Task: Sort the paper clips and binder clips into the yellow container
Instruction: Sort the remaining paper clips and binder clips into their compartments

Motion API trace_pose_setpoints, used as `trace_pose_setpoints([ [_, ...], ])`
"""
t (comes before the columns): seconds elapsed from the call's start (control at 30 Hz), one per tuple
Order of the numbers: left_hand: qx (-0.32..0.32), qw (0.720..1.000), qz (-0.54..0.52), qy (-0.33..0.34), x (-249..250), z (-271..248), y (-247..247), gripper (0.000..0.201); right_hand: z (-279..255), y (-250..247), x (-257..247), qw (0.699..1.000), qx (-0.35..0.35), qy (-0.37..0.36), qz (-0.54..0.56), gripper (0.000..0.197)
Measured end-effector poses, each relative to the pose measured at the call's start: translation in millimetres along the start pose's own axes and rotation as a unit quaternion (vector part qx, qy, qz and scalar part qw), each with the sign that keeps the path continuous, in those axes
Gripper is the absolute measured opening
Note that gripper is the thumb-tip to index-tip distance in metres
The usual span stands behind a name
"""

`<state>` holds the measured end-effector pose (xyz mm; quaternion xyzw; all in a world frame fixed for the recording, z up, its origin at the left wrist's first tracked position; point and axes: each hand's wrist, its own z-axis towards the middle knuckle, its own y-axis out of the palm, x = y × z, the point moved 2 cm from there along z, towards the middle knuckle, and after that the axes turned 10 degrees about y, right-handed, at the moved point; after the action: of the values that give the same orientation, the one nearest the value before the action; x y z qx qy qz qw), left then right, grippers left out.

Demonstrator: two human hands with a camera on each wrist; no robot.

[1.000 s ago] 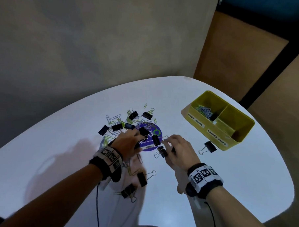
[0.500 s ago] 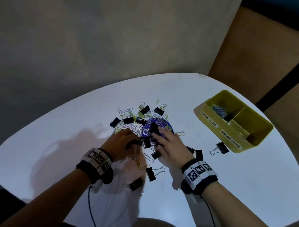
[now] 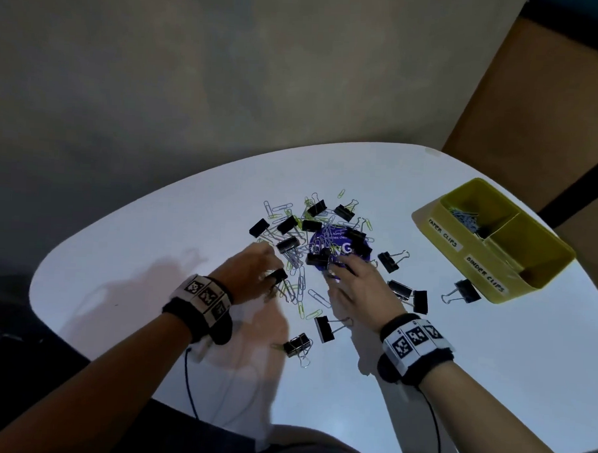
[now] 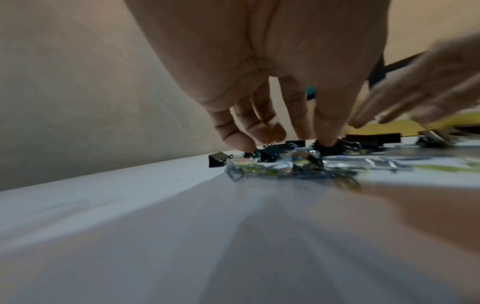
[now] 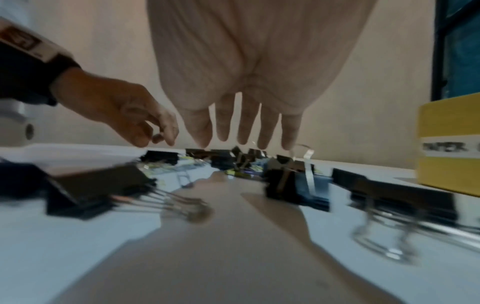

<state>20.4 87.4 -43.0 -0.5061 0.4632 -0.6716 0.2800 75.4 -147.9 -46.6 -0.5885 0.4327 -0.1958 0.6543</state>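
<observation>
Yellow container (image 3: 487, 265) sits well right of the clip pile (image 3: 311, 237), nearer the right hand (image 3: 356, 287), whose straight fingers reach into the pile; the left wrist view shows the left hand (image 4: 272, 72) with fingertips pressing binder clips (image 4: 275, 153); the right wrist view confirms spread, empty fingers (image 5: 246, 123).

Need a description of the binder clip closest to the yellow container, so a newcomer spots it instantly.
Start at the yellow container on the right side of the white table, with its "BINDER CLIPS" label. Just off the near corner below that label lies one black binder clip, its wire handles pointing away from the container. It lies alone, apart from the main pile.
</observation>
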Motion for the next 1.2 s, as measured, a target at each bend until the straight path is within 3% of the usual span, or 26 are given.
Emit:
trace_pose_setpoints([
  [0.03,-0.019,1.0,-0.001,0.009,2,-9,3,0.018,-1,2,-9,0.999,0.017,-0.023,0.021,0.03],
  [0.1,-0.043,0.999,0.001,0.015,6,-19,9,0.026,-1,10,-21,0.999,-0.014,-0.039,0.0,0.021],
  [0.2,-0.047,0.999,-0.001,-0.014,3,-17,9,0.029,-1,20,-26,0.998,-0.055,-0.007,-0.015,0.019],
  [0.47,-0.014,0.999,0.028,0.003,-3,-4,15,0.019,-3,13,-30,0.997,-0.031,0.066,0.038,0.023],
  [0.6,-0.045,0.995,0.082,0.018,-2,-1,14,0.014,-5,11,-27,0.994,-0.056,0.077,0.059,0.025],
  [0.73,-0.063,0.996,0.056,0.033,0,2,-1,0.015,-19,12,-22,0.985,-0.104,0.06,0.121,0.036],
  [0.83,-0.03,0.999,0.021,0.034,9,24,-10,0.02,-28,16,-16,0.988,-0.125,0.05,0.077,0.049],
  [0.9,-0.053,0.998,0.029,0.008,19,48,-12,0.022,-30,19,-12,0.99,-0.126,0.048,0.043,0.051],
  [1.1,-0.029,0.999,0.027,-0.023,27,94,0,0.019,-31,13,6,0.994,-0.082,0.067,0.003,0.03],
  [1.2,0.006,1.0,0.017,-0.021,25,93,-6,0.021,-26,6,7,0.994,-0.056,0.092,-0.032,0.031],
])
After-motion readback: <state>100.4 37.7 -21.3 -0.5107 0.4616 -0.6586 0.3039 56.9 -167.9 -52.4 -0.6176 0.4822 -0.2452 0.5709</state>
